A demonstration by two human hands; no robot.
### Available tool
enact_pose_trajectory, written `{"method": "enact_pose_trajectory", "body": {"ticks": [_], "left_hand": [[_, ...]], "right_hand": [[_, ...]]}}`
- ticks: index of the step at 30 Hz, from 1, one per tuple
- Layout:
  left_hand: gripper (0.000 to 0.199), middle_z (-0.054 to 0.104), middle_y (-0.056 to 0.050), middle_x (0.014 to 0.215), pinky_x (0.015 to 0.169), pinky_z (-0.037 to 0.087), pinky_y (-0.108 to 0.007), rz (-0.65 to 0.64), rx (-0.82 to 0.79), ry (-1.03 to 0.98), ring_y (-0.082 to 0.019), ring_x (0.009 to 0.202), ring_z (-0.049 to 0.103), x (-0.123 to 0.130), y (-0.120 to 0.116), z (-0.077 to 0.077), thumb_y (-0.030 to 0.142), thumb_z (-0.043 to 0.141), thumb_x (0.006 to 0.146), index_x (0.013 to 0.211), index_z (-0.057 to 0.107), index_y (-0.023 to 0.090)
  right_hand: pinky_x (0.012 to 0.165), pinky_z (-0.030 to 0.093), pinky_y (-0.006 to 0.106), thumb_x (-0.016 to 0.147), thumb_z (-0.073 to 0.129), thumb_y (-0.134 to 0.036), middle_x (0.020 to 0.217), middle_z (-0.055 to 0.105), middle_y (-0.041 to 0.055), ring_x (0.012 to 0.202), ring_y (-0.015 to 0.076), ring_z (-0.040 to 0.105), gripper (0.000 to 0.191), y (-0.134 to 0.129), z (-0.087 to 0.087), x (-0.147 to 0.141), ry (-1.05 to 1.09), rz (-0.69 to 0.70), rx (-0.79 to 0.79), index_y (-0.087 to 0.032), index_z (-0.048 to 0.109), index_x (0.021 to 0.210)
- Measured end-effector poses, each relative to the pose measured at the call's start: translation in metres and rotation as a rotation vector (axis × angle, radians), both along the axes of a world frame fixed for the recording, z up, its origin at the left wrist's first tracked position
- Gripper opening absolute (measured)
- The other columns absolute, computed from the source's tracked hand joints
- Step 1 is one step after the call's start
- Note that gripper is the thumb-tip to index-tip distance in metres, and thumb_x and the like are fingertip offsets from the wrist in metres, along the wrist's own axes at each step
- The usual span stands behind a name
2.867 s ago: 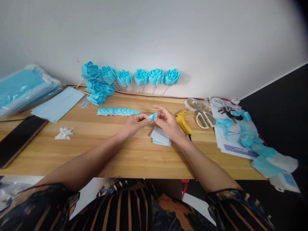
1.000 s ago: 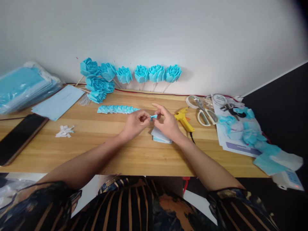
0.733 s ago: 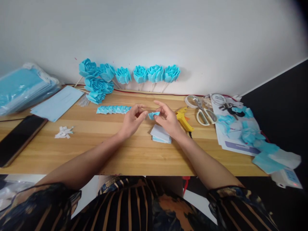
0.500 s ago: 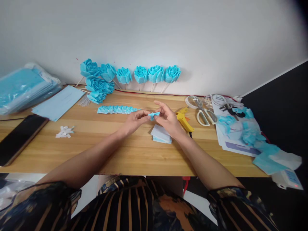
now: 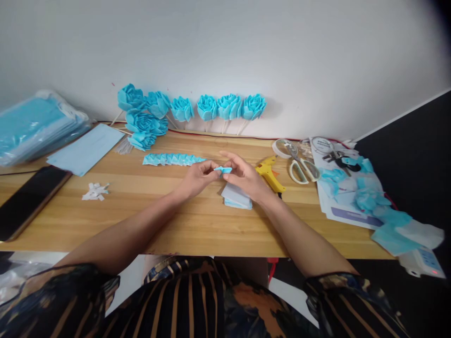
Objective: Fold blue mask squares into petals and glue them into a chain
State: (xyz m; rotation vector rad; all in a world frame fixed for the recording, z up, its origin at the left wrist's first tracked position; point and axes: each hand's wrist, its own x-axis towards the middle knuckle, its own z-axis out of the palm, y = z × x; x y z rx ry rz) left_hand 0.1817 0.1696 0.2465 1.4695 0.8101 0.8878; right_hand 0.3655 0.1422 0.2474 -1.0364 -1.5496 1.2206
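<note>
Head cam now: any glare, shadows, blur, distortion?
Head view: soft light; glints on the plastic bag; faint shadow on the wall right of the rightmost blue flower; top-right corner dark; phone looks stretched, probably wide-angle; held blue piece lacks fine detail.

Your left hand (image 5: 197, 179), open and just clear of the small folded blue piece (image 5: 223, 171) a moment ago, now has its fingertips closed on the piece's left part. The piece, tilted up toward your right hand (image 5: 243, 177) just before, now sits nearly level between your fingers.
</note>
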Motion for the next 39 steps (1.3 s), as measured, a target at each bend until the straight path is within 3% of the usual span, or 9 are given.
{"method": "enact_pose_trajectory", "body": {"ticks": [3,6,14,20,25,28,34,39], "left_hand": [[0.030,0.054,0.002,0.067,0.063,0.037,-0.025,0.053,-0.017,-0.025,-0.011,0.064,0.046,0.000,0.001,0.000,0.044,0.069,0.074,0.071,0.057,0.017],[0.029,0.054,0.002,0.067,0.063,0.036,-0.026,0.078,-0.033,-0.029,-0.010,0.063,0.044,0.000,0.002,-0.001,0.043,0.070,0.073,0.072,0.058,0.017],[0.033,0.052,0.003,0.066,0.061,0.034,-0.025,0.060,-0.039,-0.004,-0.010,0.062,0.044,0.001,0.000,0.001,0.046,0.072,0.072,0.071,0.058,0.016],[0.031,0.051,0.003,0.066,0.060,0.034,-0.024,0.054,-0.043,-0.002,-0.009,0.062,0.043,0.001,-0.001,0.004,0.044,0.070,0.071,0.070,0.057,0.016],[0.027,0.051,0.003,0.065,0.058,0.033,-0.024,0.052,0.016,0.035,-0.010,0.060,0.042,0.002,-0.001,0.002,0.042,0.065,0.074,0.070,0.056,0.017],[0.025,0.051,0.002,0.065,0.057,0.033,-0.024,0.030,0.073,0.097,-0.010,0.060,0.041,0.002,-0.003,0.003,0.040,0.063,0.076,0.070,0.055,0.017],[0.022,0.054,0.002,0.067,0.060,0.036,-0.024,-0.012,0.111,0.110,-0.011,0.063,0.045,0.003,-0.005,0.005,0.036,0.063,0.076,0.069,0.057,0.017],[0.025,0.056,0.001,0.069,0.064,0.037,-0.025,0.033,-0.019,-0.058,-0.011,0.064,0.046,0.002,-0.002,0.000,0.041,0.068,0.075,0.074,0.061,0.017]], "right_hand": [[0.085,0.049,0.031,0.080,0.069,-0.034,0.103,0.062,0.0012,0.093,0.0157,0.060,0.058,0.002,0.005,0.005,0.084,0.013,-0.052,-0.029,0.053,0.136],[0.092,0.047,0.033,0.085,0.065,-0.037,0.098,0.064,0.0014,0.096,0.0162,0.060,0.046,0.004,0.010,0.008,0.103,-0.117,-0.025,-0.027,0.059,0.129],[0.077,0.047,0.028,0.081,0.069,-0.036,0.086,0.063,-0.0009,0.080,0.0133,0.059,0.042,0.004,0.004,0.003,0.024,-0.202,0.020,-0.024,0.064,0.122],[0.080,0.049,0.030,0.084,0.067,-0.040,0.082,0.066,-0.0005,0.078,0.0140,0.060,0.039,0.004,0.006,0.004,0.057,-0.263,0.038,-0.023,0.064,0.119],[0.088,0.050,0.034,0.087,0.063,-0.044,0.095,0.069,0.0019,0.091,0.0172,0.064,0.040,0.000,0.011,0.001,0.012,-0.180,0.077,-0.027,0.061,0.123],[0.083,0.050,0.031,0.083,0.068,-0.038,0.091,0.066,0.0007,0.086,0.0155,0.063,0.045,-0.002,0.010,-0.003,-0.014,-0.121,0.090,-0.025,0.060,0.125],[0.074,0.051,0.029,0.082,0.069,-0.039,0.082,0.066,-0.0008,0.075,0.0135,0.061,0.043,-0.002,0.006,-0.004,0.016,-0.190,0.050,-0.023,0.064,0.121],[0.093,0.052,0.037,0.088,0.061,-0.044,0.097,0.073,0.0029,0.092,0.0175,0.067,0.041,0.001,0.006,-0.001,0.086,-0.267,0.058,-0.026,0.062,0.125]]}}
